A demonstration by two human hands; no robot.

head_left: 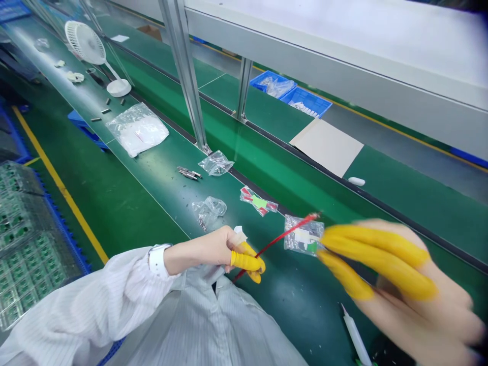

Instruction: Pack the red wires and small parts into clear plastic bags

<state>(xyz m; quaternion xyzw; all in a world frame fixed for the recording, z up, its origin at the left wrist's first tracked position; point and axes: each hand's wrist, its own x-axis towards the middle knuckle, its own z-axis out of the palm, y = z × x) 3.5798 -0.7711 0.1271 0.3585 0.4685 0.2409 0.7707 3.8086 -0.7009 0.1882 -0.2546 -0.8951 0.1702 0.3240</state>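
My left hand, in yellow finger covers, is closed on a thin red wire bundle near my lap. The bundle slants up to the right, and its tip looks frayed or bare. Close to that tip is my right hand, also in yellow finger covers and blurred, its thumb and fingertips drawn near each other; what lies between them, if anything, is too small to tell. Behind the tip, a clear bag with a white label and a green spot lies on the green bench.
Small clear bags, metal pieces and a large bag lie along the bench, with a white fan farther off. A white tube is near my right hand. A metal post rises at the bench's back edge.
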